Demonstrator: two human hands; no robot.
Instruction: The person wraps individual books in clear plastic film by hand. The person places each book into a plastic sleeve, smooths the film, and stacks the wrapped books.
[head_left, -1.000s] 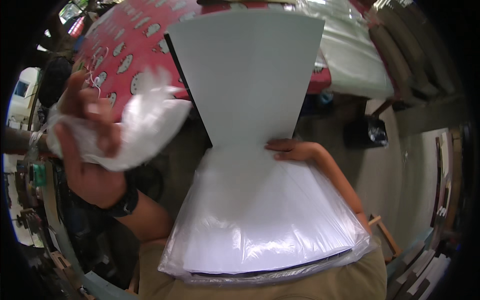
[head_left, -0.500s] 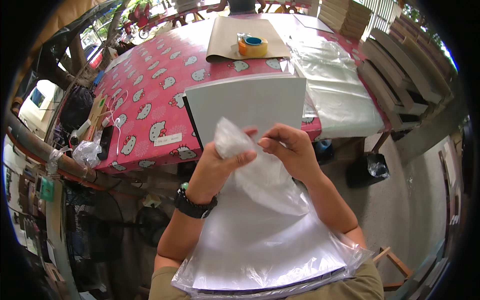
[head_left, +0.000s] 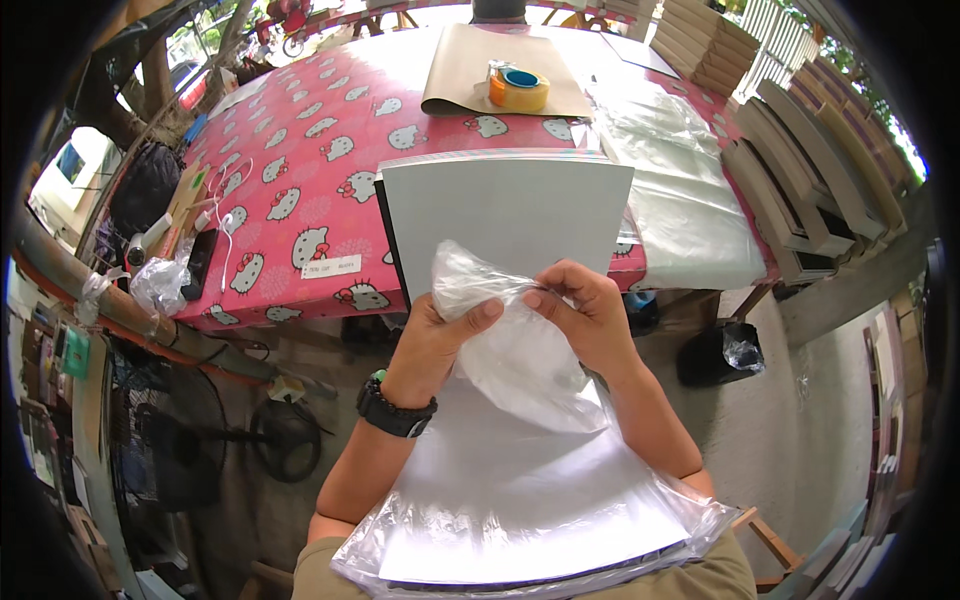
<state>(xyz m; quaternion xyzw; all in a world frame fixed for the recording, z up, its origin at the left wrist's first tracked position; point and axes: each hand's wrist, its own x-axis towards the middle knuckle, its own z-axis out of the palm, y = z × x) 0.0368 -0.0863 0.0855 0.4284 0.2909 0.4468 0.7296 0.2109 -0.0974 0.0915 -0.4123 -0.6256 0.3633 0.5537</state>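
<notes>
A clear plastic bag [head_left: 525, 375] is bunched up between my hands over my lap. My left hand [head_left: 430, 340], with a black watch on the wrist, is closed around the gathered plastic, thumb on top. To its right, my right hand [head_left: 588, 310] pinches the bag's edge between thumb and fingers. The lower part of the bag encloses a flat white sheet or board [head_left: 530, 500] resting on my lap; how many layers it has is hidden. Just beyond my hands, a stack of white panels [head_left: 505, 205] with a dark left side leans at the table edge.
The pink patterned table [head_left: 300, 180] holds brown paper [head_left: 455, 75], tape rolls [head_left: 520, 95], clear plastic sheets [head_left: 680, 190], a phone [head_left: 200, 262] and a white cable. Pale boxes [head_left: 800, 170] stand at right. Below are a black bin [head_left: 715, 355] and a fan [head_left: 287, 440].
My right fingers have closed on the bag's edge, and the plastic now stretches between both hands. The view has shifted slightly.
</notes>
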